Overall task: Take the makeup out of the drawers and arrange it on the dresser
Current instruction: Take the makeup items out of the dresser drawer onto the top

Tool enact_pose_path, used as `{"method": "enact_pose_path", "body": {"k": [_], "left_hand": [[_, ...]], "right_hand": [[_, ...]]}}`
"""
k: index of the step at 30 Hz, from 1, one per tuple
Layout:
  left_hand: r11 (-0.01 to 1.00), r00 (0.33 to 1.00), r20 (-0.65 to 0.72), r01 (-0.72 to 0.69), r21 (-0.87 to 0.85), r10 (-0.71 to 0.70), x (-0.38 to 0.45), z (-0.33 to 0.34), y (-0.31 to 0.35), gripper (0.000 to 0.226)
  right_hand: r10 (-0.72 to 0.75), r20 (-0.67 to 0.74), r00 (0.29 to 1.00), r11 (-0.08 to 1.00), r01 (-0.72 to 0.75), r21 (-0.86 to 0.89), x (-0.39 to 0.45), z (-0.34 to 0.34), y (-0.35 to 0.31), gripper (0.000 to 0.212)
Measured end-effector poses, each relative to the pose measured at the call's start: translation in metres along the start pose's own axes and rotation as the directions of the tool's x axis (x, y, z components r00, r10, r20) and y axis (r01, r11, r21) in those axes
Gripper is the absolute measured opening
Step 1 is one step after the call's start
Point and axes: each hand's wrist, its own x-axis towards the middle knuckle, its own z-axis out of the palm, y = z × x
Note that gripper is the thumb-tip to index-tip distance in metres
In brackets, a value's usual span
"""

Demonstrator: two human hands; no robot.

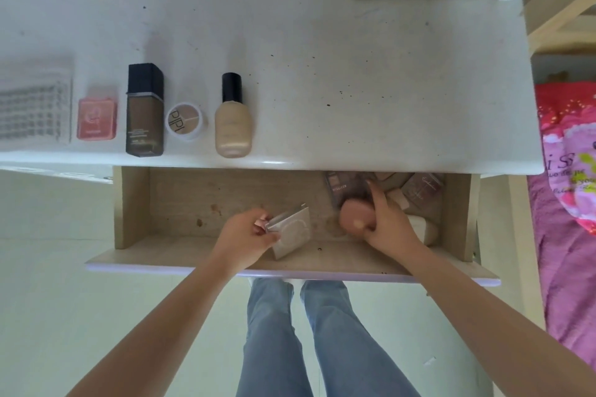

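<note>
Open wooden drawer [135, 203] beneath the white bench [354, 90], viewed from above. The left hand [248, 232] pinches a flat, square silver compact [292, 229] by its near-left edge, the compact tilted over the drawer floor near the middle. The right hand [387, 219] curls its fingers round a rounded, peach-pink makeup sponge [354, 219] just right of the compact. Behind and beside that hand, in the drawer's right end, lie dark brown palettes [348, 187], a brown box with script lettering [422, 187] and a pale cream bottle [425, 229], partly hidden. On the bench's front left edge, in a row from left to right: a coral-pink square compact [96, 119], a tall rectangular bottle of brown foundation with a black cap [144, 109], a small round white-rimmed pot of beige powders [183, 121] and a rounded bottle of pale beige foundation with a black cap [233, 111]. A blurred checked cloth [34, 103] lies at far left. A pink floral bedcover [567, 171] shows at right.
</note>
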Motion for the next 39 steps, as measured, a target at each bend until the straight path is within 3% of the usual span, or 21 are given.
{"method": "enact_pose_path", "body": {"k": [3, 6, 9, 11, 13, 15, 20, 24, 27, 30, 33, 39], "left_hand": [[0.984, 0.999, 0.013, 0.042, -0.173, -0.04, -0.005, -0.004, 0.001, 0.032], [0.94, 0.999, 0.017, 0.036, -0.34, -0.032, -0.014, -0.015, 0.011, 0.025], [0.888, 0.998, -0.06, -0.059, -0.455, 0.036, -0.022, -0.034, 0.032, 0.015], [0.87, 0.987, -0.14, -0.132, -0.475, 0.074, -0.021, -0.049, 0.053, 0.011], [0.921, 0.968, -0.219, -0.19, -0.339, 0.119, -0.008, -0.063, 0.077, 0.017], [0.953, 0.945, -0.287, -0.222, -0.205, 0.158, 0.011, -0.074, 0.099, 0.024], [0.972, 0.96, -0.231, -0.109, 0.208, 0.157, 0.052, -0.086, 0.13, 0.031], [0.949, 0.955, -0.274, -0.026, 0.315, 0.117, 0.055, -0.082, 0.136, 0.037], [0.882, 0.931, -0.28, -0.08, 0.465, 0.233, 0.047, -0.068, 0.133, 0.04], [0.725, 0.915, -0.066, -0.27, 0.634, 0.398, 0.044, -0.062, 0.123, 0.048], [0.595, 0.912, 0.082, -0.328, 0.734, 0.401, 0.047, -0.065, 0.117, 0.059], [0.572, 0.881, -0.026, -0.284, 0.77, 0.473, 0.046, -0.065, 0.114, 0.047]], "right_hand": [[0.01, 0.02, 1.0, 0.998, -0.011, 0.063, -0.011, -0.003, -0.006, 0.083], [-0.011, 0.019, 1.0, 0.978, 0.007, 0.209, -0.03, -0.013, -0.016, 0.077], [-0.071, -0.175, 0.982, 0.898, 0.139, 0.417, -0.047, -0.042, -0.037, 0.068], [-0.143, -0.326, 0.934, 0.856, 0.282, 0.433, -0.045, -0.068, -0.053, 0.064], [-0.2, -0.438, 0.876, 0.883, 0.355, 0.308, -0.029, -0.087, -0.064, 0.058], [-0.209, -0.506, 0.837, 0.933, 0.325, 0.153, -0.007, -0.101, -0.072, 0.05], [-0.414, -0.59, 0.693, 0.903, 0.395, -0.17, 0.03, -0.103, -0.078, 0.037], [-0.521, -0.441, 0.731, 0.854, 0.436, -0.285, 0.029, -0.089, -0.065, 0.038], [-0.532, -0.408, 0.742, 0.847, 0.471, -0.248, 0.024, -0.083, -0.053, 0.045], [-0.461, -0.454, 0.763, 0.885, 0.434, -0.168, 0.024, -0.088, -0.057, 0.052], [-0.383, -0.391, 0.837, 0.924, 0.355, -0.143, 0.028, -0.092, -0.066, 0.064], [-0.311, -0.2, 0.929, 0.95, 0.303, -0.074, 0.034, -0.102, -0.083, 0.075]]}}
